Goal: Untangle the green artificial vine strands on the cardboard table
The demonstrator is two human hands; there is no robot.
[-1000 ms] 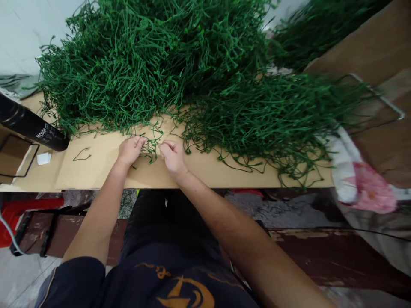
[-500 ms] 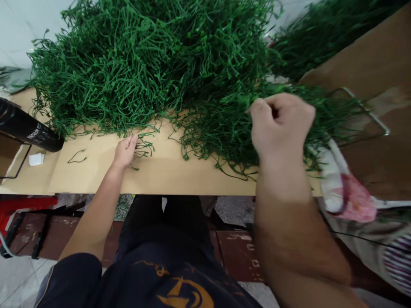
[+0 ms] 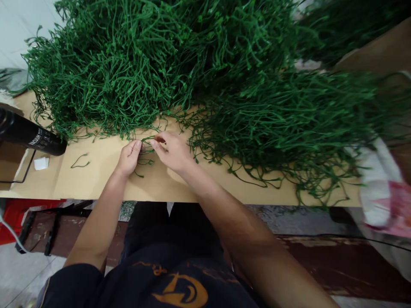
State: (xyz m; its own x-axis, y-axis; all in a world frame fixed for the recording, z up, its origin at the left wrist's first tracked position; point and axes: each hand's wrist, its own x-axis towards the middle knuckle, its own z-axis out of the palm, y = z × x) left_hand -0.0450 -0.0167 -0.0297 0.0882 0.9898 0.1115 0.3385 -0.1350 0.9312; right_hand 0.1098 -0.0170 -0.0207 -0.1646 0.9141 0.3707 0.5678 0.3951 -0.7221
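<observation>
A huge heap of green plastic stems [image 3: 154, 64] covers the back of a cardboard-topped table [image 3: 105, 179]. A flatter spread of the same stems [image 3: 282, 124] lies to the right. My left hand [image 3: 129, 157] rests on the cardboard with its fingers closed on a small green sprig [image 3: 146, 147] at the heap's front edge. My right hand [image 3: 171, 150] meets it from the right, fingertips pinching the same sprig. One loose stem piece [image 3: 80, 161] lies alone to the left of my hands.
A black cylinder with white lettering [image 3: 30, 136] lies at the table's left end beside a small white scrap [image 3: 41, 163] and a wire frame [image 3: 19, 171]. White and pink cloth [image 3: 383, 196] hangs at the right. A red object [image 3: 13, 218] sits below left.
My right hand was raised over the right spread of stems half a second ago; it has come back down and left to join my left hand on the sprig. The view shifted slightly.
</observation>
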